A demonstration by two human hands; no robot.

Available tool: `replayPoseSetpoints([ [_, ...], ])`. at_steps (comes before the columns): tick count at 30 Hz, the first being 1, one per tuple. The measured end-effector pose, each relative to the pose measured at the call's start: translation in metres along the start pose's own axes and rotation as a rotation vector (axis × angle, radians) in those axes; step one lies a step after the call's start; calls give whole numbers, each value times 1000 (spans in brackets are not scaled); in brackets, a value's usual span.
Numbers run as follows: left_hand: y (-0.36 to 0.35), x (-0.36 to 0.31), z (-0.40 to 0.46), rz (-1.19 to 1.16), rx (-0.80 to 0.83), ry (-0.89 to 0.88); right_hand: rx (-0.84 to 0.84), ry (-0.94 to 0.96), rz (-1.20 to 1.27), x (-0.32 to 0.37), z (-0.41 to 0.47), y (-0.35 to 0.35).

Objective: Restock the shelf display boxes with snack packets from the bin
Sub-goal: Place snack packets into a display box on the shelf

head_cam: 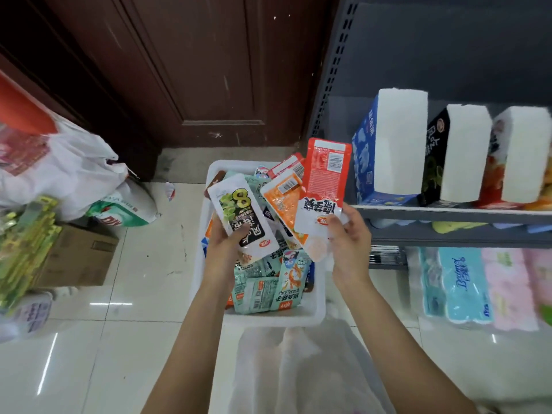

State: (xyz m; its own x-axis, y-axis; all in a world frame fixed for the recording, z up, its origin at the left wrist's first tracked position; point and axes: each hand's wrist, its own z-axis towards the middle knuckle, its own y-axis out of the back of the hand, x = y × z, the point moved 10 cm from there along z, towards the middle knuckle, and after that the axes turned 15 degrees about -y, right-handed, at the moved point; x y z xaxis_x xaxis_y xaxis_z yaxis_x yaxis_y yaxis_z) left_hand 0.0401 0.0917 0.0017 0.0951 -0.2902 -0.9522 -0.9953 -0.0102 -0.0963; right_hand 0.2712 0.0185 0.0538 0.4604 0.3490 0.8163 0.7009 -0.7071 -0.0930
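Fingers (239, 234) of my left hand (222, 249) are curled around the lower end of a black-and-white snack packet (243, 218), thumb on its face, holding it tilted above the bin. My right hand (349, 240) pinches two packets fanned together by their lower ends: a red packet (327, 171) standing upright with its barcode toward me, and an orange packet (286, 198) leaning left beside it.

Both hands sit directly over the white bin (316, 312), which rests on the pale tiled floor (119, 339) and is heaped with more packets, among them several pale green ones (268, 291) near its front edge.

Off to my right, the grey shelf (448, 215) carries three display boxes side by side with their flaps raised: a blue display box (366, 156) nearest the bin, a black display box (434, 156) next, then a red display box (493, 171). I cannot tell how full they are. Below them, tissue packs (466, 285) in blue and pink stand on the floor level.

On my left lie a cardboard box (77, 258) and white plastic bags (65, 168), with a dark wooden door (194, 70) behind the bin.
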Motion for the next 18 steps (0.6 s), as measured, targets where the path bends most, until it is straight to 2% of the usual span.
replayPoseSetpoints([
  [3,-29,-8,-4,-37,51,15,-3,50,74,14,-7,18],
  [8,-135,-26,-43,-47,326,-16,42,137,72,37,-12,61],
  [11,-198,-26,-71,-144,336,-56,29,143,28,43,-9,107],
  [15,-278,-7,-115,-154,349,-89,-23,275,-172,67,-7,196],
  [18,-335,10,-153,-122,339,-103,-67,302,-473,84,1,266],
])
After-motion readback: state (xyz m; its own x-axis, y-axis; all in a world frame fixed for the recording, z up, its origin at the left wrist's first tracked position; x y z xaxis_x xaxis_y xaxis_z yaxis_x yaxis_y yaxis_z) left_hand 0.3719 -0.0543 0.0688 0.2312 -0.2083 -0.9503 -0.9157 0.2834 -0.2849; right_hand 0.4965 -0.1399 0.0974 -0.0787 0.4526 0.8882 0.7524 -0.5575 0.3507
